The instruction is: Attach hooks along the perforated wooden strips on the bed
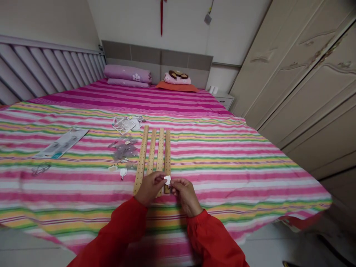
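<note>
White tag [167, 179] sits between our two hands, directly ahead of us and close to the near edge of the bed [236, 163], so neither hand is nearer to it: both touch it. Our left hand [151, 187] pinches it narrowly from the left between thumb and fingertips, and our right hand [185, 194] has its own narrow pinch on the right side. We see the tag in front of the near end of the rightmost perforated wooden strip [167, 152]; whether it touches that strip we cannot tell. Its outline is small and nearly square, so we can make out no clear long axis, while the strip runs lengthwise from the near edge toward the headboard [144, 55]. Three more wooden strips [145, 148] lie to its left, roughly parallel, and beyond them small clear plastic bags [125, 150] lie toward the bed's left edge. Farther that way, a flat package [62, 142] bears a teal patch at its near end, but we can read no brand or lettering on it, nor any on the tag.
</note>
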A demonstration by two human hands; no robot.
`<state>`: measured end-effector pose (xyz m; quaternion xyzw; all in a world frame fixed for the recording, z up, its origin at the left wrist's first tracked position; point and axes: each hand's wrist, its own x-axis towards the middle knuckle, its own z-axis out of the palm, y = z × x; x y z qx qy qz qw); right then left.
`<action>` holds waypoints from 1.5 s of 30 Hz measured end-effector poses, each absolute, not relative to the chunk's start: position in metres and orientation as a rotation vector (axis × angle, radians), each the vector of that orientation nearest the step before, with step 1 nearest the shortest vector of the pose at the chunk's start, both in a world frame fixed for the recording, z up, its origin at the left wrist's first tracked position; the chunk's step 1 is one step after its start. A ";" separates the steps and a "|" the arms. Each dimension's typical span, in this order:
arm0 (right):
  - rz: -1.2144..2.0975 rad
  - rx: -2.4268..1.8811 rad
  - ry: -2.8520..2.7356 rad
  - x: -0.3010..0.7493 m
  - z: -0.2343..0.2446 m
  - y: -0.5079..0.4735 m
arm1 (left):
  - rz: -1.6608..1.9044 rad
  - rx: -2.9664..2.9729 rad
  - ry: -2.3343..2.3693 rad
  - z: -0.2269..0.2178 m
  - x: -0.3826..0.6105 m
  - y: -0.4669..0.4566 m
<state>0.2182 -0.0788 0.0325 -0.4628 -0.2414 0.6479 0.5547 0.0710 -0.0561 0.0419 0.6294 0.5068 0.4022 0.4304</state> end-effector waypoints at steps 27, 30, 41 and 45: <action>1.405 -1.155 -0.609 0.211 0.013 -0.070 | 0.948 2.285 1.305 0.018 0.081 -0.065; 1.381 -1.167 -0.609 0.211 0.013 -0.069 | 0.942 2.279 1.306 0.019 0.080 -0.065; 1.359 -1.195 -0.625 0.211 0.016 -0.071 | 0.961 2.342 1.324 0.019 0.076 -0.064; 1.352 -1.173 -0.669 0.212 0.016 -0.070 | 0.963 2.435 1.511 0.019 0.072 -0.075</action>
